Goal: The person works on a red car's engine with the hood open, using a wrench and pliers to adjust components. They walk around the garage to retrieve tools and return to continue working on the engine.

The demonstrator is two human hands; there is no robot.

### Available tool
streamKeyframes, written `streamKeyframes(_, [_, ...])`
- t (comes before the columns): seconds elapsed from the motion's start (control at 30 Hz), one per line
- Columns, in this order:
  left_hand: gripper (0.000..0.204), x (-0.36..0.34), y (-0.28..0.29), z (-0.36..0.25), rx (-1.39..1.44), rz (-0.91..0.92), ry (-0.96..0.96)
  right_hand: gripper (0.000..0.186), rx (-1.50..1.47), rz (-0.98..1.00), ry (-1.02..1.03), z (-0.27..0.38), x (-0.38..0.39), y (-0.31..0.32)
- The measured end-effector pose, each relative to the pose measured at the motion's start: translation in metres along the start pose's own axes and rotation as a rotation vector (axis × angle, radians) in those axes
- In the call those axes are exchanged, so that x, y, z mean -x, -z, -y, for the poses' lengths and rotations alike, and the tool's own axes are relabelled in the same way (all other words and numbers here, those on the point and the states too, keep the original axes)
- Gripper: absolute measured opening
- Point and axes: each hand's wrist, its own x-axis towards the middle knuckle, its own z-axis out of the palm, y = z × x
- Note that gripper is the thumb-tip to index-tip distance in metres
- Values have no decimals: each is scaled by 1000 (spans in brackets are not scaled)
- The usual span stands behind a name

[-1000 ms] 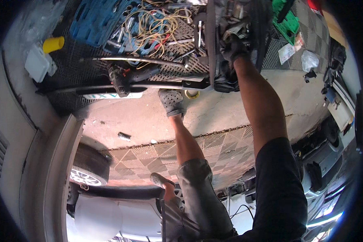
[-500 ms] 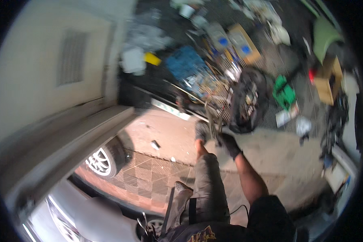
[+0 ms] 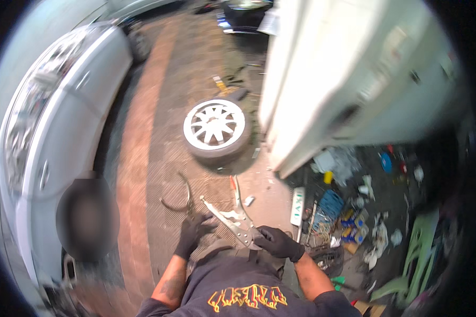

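My right hand, in a dark glove, is closed around one end of large silver locking pliers. Their long arms spread upward in front of my waist, and one has an orange-red part near its tip. My left hand, also gloved, is at the left of the pliers. A dark tool with curved, C-shaped arms rises from its fingers, which seem closed on its lower end. Blur hides the exact grip.
A wheel with a white rim lies on the tiled floor ahead. A silver car stands at left, near a blurred dark patch. A large white panel stands at right. Beyond it are a blue crate, bottles and a green car part.
The view has swung left from the cluttered floor toward the wheel and car. My right hand has brought the pliers up before my waist. My left hand has come into view.
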Motion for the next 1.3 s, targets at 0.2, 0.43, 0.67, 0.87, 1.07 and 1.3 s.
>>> streamKeyframes(0.2, [65, 1, 123, -66, 518, -289, -222, 45, 66, 261, -34, 96, -121, -86])
streamKeyframes(0.43, [39, -52, 227, -176, 465, -228, -270, 41, 342, 501, 70, 192, -293, -81])
streamKeyframes(0.67, [32, -167, 343, -266, 489, -363, -185, 45, -76, 412, -29, 288, -542, -68])
streamKeyframes(0.87, [29, -273, 421, -377, 1108, -249, -359, 85, -455, 614, 451, 425, -726, -114])
streamKeyframes(1.07, [30, -442, 481, -480, 946, -441, -427, 63, -511, 575, 103, 483, -925, -165])
streamKeyframes(1.3, [56, -650, 623, -582, 371, -191, -424, 42, -933, 418, 427, 574, -1142, -53])
